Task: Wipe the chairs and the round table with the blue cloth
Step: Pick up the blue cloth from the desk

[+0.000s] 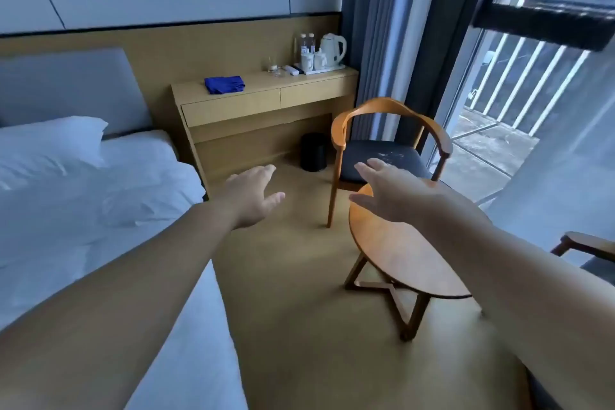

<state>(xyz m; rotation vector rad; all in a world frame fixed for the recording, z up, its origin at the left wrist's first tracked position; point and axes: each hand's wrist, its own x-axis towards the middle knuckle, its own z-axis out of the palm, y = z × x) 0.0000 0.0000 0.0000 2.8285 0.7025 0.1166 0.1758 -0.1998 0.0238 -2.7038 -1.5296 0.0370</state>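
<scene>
1. Reaching forward, the left hand (253, 196) and right hand (396, 193) are spread and hold nothing.
2. The blue cloth (224, 84) lies folded on the desk surface (266, 85), well apart from both hands.
3. The chair (386, 146) stands just behind the round table (396, 250).

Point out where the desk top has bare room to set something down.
The desk is bare between the blue cloth and the glassware, along the front edge too. The right back corner is crowded: tray with kettle, mugs, bottles.

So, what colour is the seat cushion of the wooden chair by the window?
Dark grey seat cushion, with whitish marks; the head view shows it.
</scene>
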